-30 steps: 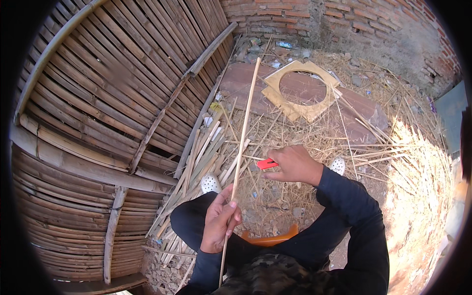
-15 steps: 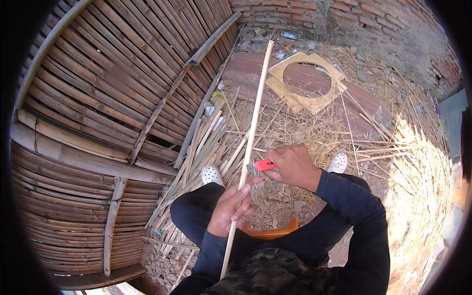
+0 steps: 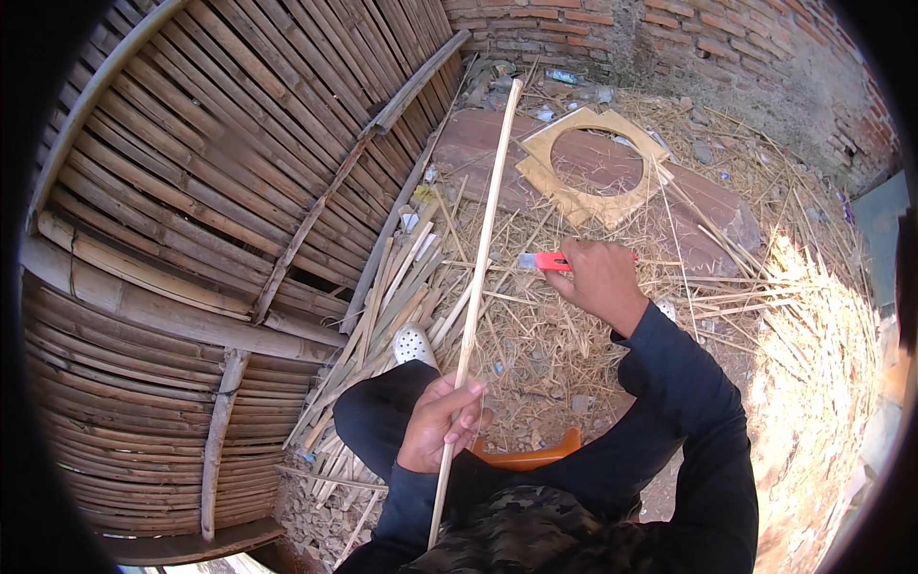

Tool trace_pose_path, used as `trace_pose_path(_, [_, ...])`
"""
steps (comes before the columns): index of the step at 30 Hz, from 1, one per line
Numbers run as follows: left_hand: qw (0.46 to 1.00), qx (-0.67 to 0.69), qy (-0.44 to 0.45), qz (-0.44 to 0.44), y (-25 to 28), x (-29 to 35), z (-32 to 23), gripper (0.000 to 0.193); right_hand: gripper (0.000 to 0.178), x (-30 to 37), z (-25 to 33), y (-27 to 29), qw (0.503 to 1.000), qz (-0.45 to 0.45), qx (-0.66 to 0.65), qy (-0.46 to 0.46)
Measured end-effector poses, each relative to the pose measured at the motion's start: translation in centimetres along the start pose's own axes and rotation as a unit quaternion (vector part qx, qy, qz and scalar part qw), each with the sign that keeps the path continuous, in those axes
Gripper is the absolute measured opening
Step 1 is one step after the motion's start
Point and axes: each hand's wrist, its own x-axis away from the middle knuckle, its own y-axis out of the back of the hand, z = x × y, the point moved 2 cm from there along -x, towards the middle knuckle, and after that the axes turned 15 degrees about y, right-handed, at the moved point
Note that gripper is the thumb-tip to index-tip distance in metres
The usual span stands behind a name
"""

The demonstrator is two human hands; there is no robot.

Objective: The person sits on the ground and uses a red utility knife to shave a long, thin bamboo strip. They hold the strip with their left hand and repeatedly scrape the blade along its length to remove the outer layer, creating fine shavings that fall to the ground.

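My left hand is closed around a long pale bamboo strip, low along its length. The strip runs from my lap, tilted slightly right, up toward the back of the yard. Out to the right of it, my right hand grips a red utility knife with its fingers wrapped round the handle. The knife's blade points left at the strip, with a gap between the two. Part of the handle is hidden under my fingers.
Bamboo slats form a wall close on my left. Split bamboo pieces are heaped beside it. Ahead, a board with a round hole lies over a reddish slab. Shavings cover the ground; an orange seat edge shows between my legs.
My right hand and the utility knife have moved away from the strip, forward and to the right. The strip's far end has shifted slightly left; my left hand still holds it.
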Motion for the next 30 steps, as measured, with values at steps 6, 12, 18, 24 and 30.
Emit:
trace_pose_path(6, [0.959, -0.211, -0.06, -0.18, -1.8, 2.8, 1.2, 0.048, 0.044, 1.4, 2.8, 3.4, 0.997, -0.035, -0.068, -0.001])
trace_pose_path(12, [0.958, -0.233, -0.063, -0.155, -4.1, 4.1, 2.5, 0.053, 0.057, 3.8, 8.1, 4.5, 0.971, -0.043, -0.162, 0.169])
trace_pose_path(18, [0.907, -0.354, -0.138, -0.184, -7.8, 4.7, 4.5, 0.041, 0.063, 3.7, 5.0, 5.7, 0.987, -0.041, -0.117, 0.102])
trace_pose_path(24, [0.893, -0.373, -0.169, -0.185, -9.0, 5.8, 5.6, 0.04, 0.061, 5.0, 5.9, 7.5, 0.978, -0.102, -0.102, 0.149])
trace_pose_path(30, [0.903, -0.366, -0.126, -0.188, -8.7, 7.1, 5.5, 0.039, 0.063, 4.4, 5.1, 6.3, 0.99, -0.026, -0.109, 0.081])
